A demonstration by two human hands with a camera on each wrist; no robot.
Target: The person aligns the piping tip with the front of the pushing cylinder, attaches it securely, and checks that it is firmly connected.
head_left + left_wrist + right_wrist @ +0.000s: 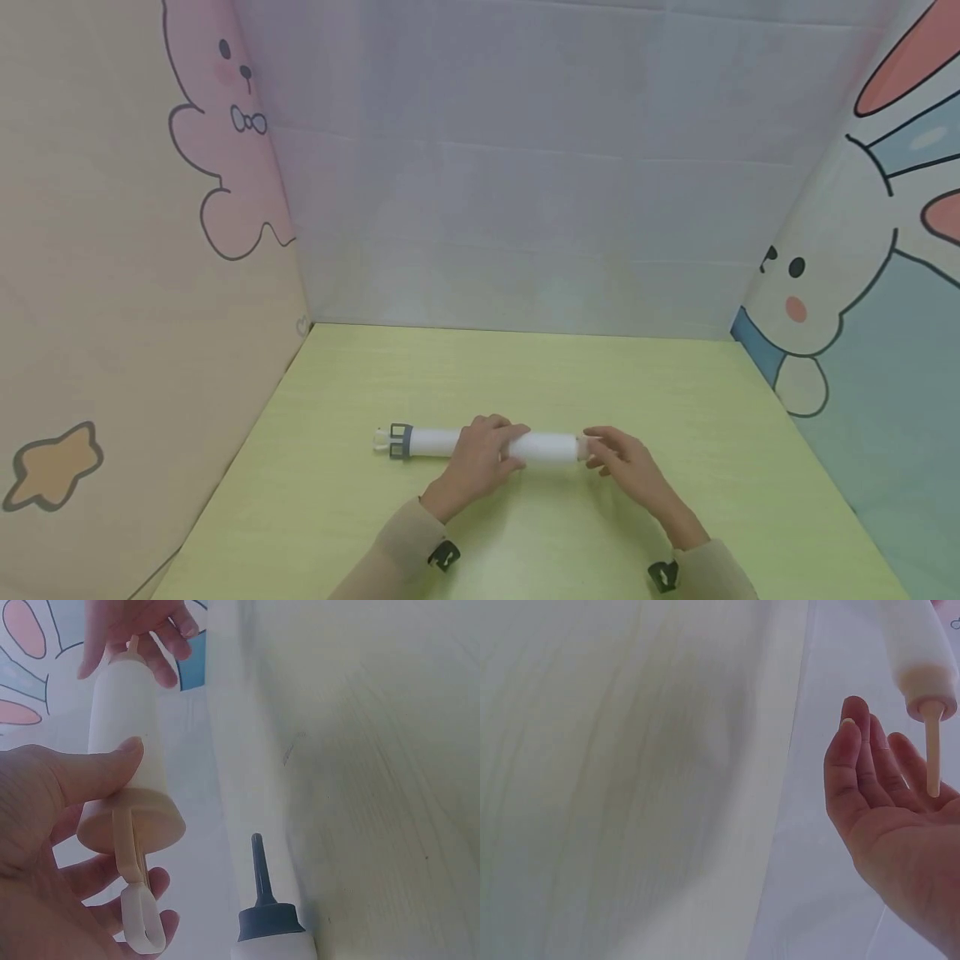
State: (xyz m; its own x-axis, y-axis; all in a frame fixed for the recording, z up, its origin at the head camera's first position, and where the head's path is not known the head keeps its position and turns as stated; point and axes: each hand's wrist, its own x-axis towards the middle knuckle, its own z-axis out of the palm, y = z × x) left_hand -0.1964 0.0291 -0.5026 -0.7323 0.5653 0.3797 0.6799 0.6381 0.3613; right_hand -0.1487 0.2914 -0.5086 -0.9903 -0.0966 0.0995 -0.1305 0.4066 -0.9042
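Observation:
My left hand (480, 458) grips a white hand pump (547, 447), like a balloon pump, with a beige collar and a looped handle; in the left wrist view its thumb lies along the pump barrel (124, 720). At the pump's other end is a slim beige nozzle (933, 754), pointing at the palm of my right hand (630, 467). The right hand's fingers are loosely bent around the nozzle end; contact cannot be made out. A second white pump (435, 442) with grey ends lies on the table, partly hidden by the left hand. Its dark grey nozzle (260, 874) shows in the left wrist view.
The yellow-green tabletop (570, 383) meets a pale back curtain (487, 208). Cloth walls with cartoon animals stand on the left and right. Each wrist has a dark strap mount, such as the left one (444, 555).

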